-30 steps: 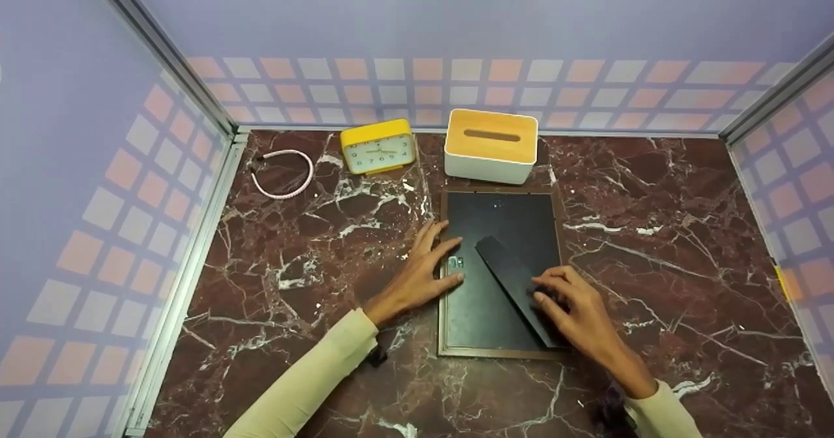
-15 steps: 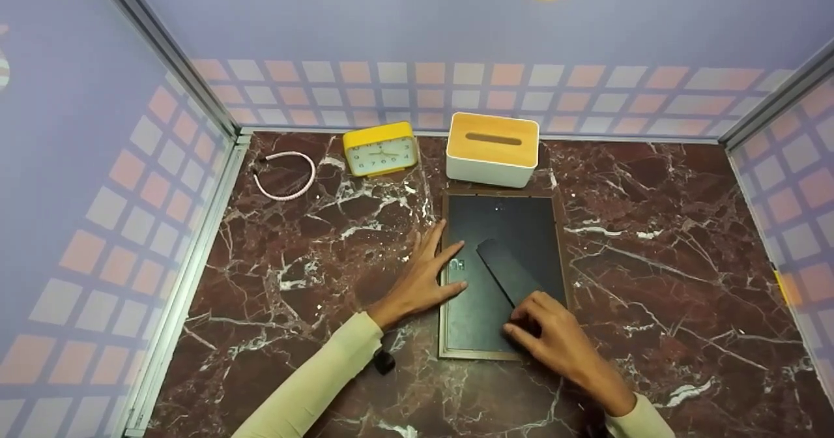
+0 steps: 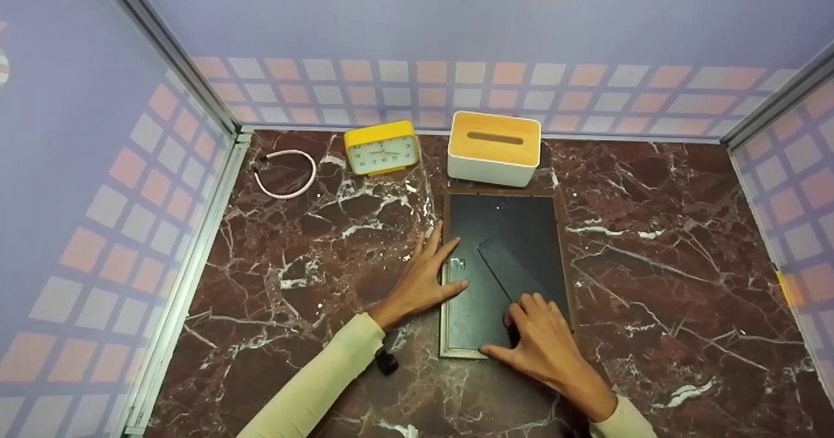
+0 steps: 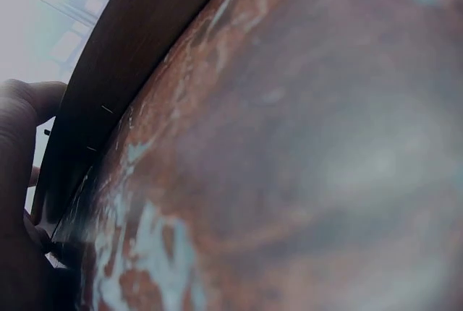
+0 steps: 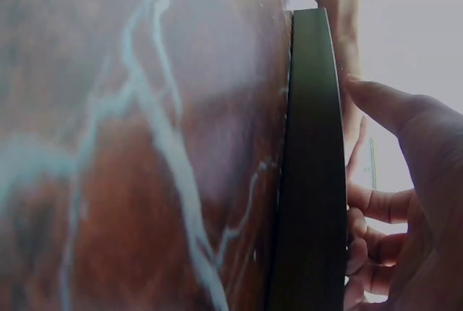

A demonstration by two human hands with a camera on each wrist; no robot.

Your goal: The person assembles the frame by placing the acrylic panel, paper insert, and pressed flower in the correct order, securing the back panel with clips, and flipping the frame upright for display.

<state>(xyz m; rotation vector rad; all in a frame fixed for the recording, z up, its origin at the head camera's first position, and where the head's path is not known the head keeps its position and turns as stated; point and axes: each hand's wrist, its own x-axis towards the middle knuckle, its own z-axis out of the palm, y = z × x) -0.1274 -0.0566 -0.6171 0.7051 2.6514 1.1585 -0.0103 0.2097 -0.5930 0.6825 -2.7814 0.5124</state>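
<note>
A picture frame (image 3: 564, 255) with a thin brown border lies face down on the marbled table, its black backing board (image 3: 475, 321) upward. The black stand leg (image 3: 511, 259) slants across the backing and lies nearly flat. My left hand (image 3: 420, 281) rests on the frame's left side, fingers spread and the thumb on the backing beside a small metal hanger (image 3: 458, 264). My right hand (image 3: 537, 340) presses on the lower end of the stand leg, fingers bent, thumb near the frame's bottom edge. In the right wrist view, the thumb and fingertips of the right hand (image 5: 427, 188) touch the frame's upper surface.
Behind the frame stands a white tissue box (image 3: 494, 151) with a wooden lid. A yellow alarm clock (image 3: 381, 149) is to its left, and a pale headband (image 3: 285, 175) lies farther left. Patterned walls (image 3: 404, 21) bound the table (image 3: 664, 229) at the back and both sides.
The stand leg, raised from the backing a second ago, has gone down nearly flat. My right hand moved left and down from the leg's right edge onto its lower end. The left hand stayed.
</note>
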